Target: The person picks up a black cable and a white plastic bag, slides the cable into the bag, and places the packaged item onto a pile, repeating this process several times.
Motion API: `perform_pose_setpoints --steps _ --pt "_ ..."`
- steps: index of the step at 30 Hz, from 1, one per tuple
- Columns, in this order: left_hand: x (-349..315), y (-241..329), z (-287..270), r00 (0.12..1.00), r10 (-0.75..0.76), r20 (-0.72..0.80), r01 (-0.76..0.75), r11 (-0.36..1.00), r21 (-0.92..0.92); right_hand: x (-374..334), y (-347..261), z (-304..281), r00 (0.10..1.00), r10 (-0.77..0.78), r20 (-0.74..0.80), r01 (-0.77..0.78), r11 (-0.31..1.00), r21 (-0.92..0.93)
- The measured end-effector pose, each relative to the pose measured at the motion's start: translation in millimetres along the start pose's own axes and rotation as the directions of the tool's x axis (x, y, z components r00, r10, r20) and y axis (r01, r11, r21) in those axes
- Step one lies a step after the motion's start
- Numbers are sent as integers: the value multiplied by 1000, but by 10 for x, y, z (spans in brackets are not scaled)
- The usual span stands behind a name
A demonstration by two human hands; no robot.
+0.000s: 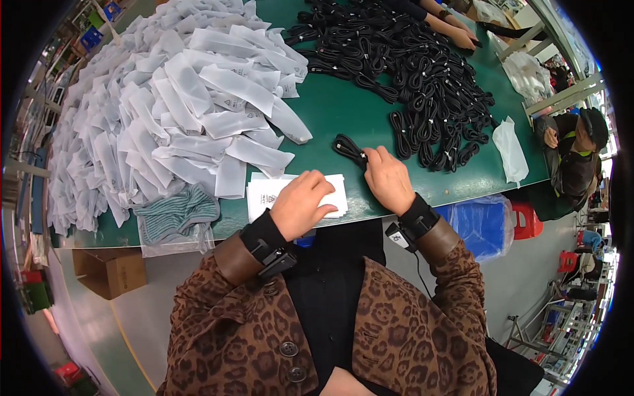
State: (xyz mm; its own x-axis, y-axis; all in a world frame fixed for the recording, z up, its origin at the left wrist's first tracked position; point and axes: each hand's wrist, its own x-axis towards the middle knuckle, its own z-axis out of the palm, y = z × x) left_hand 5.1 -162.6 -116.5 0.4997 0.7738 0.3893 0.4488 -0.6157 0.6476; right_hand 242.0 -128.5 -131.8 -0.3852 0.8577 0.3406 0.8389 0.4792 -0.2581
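Note:
My right hand [388,179] grips one end of a coiled black cable [347,146], with the thumb and fingertips closed on it. The coil points away to the left, just over the green table [323,122]. Flat on the table's near edge lies a small stack of white plastic bags [262,191] with dark print. Over this stack rests my left hand [300,203], its fingers loosely bent and the thumb apart from them. The hand covers the middle of the stack. A big heap of filled white bags [178,99] stands to the left.
Many coiled black cables [429,99] lie piled at the far right, where another person's hands [459,32] reach in. A striped green cloth [178,214] sits at the near left edge. A white bag [510,152] lies at right; a blue bin [479,224] stands below.

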Motion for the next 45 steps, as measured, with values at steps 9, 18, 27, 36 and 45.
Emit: perform_pose_setpoints --steps 9,18,27,36,45 --pt "-30 -112 208 997 -28 -74 33 997 63 -302 -204 -119 979 200 -37 -173 914 366" --pt "-46 -117 194 934 -350 -74 322 913 -252 -624 -300 -361 998 55 -18 -50 976 210" --pt "92 176 27 1000 30 2 -30 997 -66 -612 -304 -338 976 109 191 -208 734 647" --pt "397 238 -94 995 -95 -3 94 992 -87 -420 -166 -280 999 48 -7 -27 669 743" --pt "469 261 -197 966 -259 -4 227 855 -467 -119 -437 -489 990 139 18 -80 455 887"
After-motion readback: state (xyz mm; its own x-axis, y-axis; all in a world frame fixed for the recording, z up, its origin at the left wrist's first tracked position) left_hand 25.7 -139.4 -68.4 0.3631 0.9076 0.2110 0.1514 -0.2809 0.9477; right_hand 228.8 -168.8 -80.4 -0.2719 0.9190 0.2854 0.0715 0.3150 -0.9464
